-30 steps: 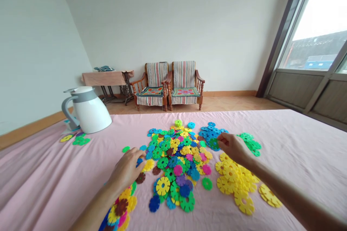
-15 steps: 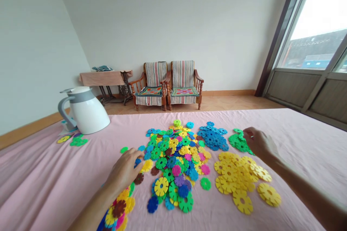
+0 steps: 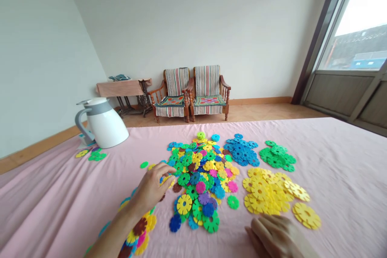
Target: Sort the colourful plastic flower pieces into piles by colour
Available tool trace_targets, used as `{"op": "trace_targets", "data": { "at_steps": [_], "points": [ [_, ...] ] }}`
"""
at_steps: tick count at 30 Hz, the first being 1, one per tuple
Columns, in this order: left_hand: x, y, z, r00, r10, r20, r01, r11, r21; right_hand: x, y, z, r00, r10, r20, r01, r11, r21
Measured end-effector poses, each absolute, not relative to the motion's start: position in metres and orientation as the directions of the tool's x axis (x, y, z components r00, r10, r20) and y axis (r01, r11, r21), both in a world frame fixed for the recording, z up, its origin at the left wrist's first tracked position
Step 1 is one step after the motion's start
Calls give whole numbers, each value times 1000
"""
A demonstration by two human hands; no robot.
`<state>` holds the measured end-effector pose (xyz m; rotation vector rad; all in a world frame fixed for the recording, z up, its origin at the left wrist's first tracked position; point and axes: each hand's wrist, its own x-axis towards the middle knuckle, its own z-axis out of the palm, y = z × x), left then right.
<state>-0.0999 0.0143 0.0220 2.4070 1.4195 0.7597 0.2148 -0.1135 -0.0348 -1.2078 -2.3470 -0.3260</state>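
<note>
On the pink cloth lies a mixed pile of coloured flower-shaped plastic discs. Sorted heaps lie to its right: blue discs, green discs and yellow discs. My left hand rests at the mixed pile's left edge, its bent fingers pinched on a yellow disc. My right hand lies low at the frame's bottom, just in front of the yellow heap, fingers stretched out and holding nothing. More mixed discs lie under my left forearm.
A white jug with a grey handle stands at the back left, with a few loose discs beside it. Beyond the cloth are two striped wooden chairs, a small table and a large window.
My right hand went from the blue heap across to the green heap, then pulled back toward me to below the yellow heap. My left hand stayed at the mixed pile's left edge.
</note>
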Motion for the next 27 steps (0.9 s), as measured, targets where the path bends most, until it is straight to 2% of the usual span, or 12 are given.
{"op": "trace_targets", "data": {
  "at_steps": [3,6,13,17,23,27],
  "points": [
    [-84,4,25,460,848,262,666,-525,530,219,-113,-42,-478,703,527,817,576,-27],
    [-69,-3,28,510,838,193,650,-522,552,218,-111,-44,-462,719,519,821,568,-57],
    [-47,2,30,595,790,145,695,-597,400,215,-110,-41,-453,733,507,828,557,-66],
    [-42,11,23,563,803,197,705,-591,393,215,-109,-41,-449,722,526,828,557,-58],
    [-33,36,31,396,876,277,677,-482,556,213,-105,-39,-448,690,568,814,577,-59],
    [0,62,36,409,884,227,565,-441,697,214,-104,-44,-471,704,532,812,581,-49]
  ]
}}
